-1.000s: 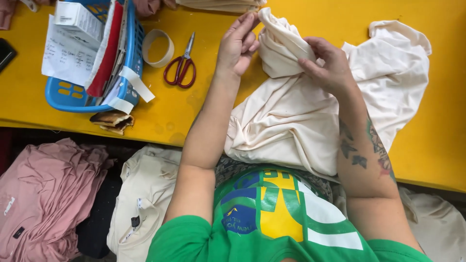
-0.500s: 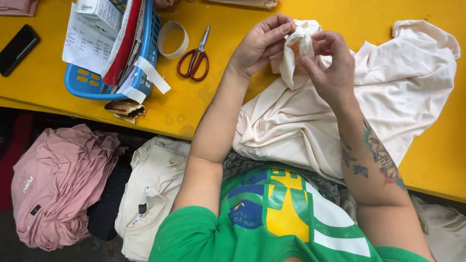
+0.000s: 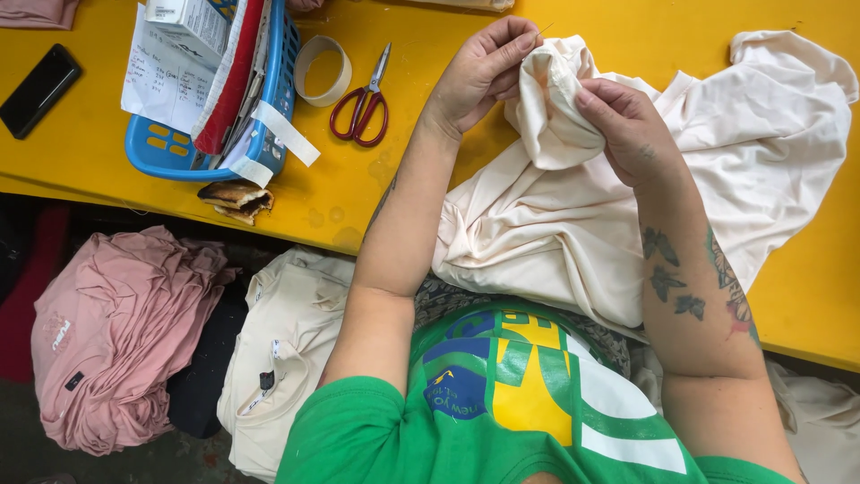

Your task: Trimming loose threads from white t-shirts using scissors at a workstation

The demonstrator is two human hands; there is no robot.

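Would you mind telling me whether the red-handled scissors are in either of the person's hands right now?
No, the red-handled scissors lie on the yellow table beside the tape roll, while both hands grip the cream garment.

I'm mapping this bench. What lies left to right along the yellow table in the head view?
Black phone → blue plastic basket → roll of tape → red-handled scissors → left hand → right hand, both gripping the cream garment.

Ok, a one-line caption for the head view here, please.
Left hand pinches a thin needle while right hand bunches a cream garment over a yellow table, red-handled scissors nearby.
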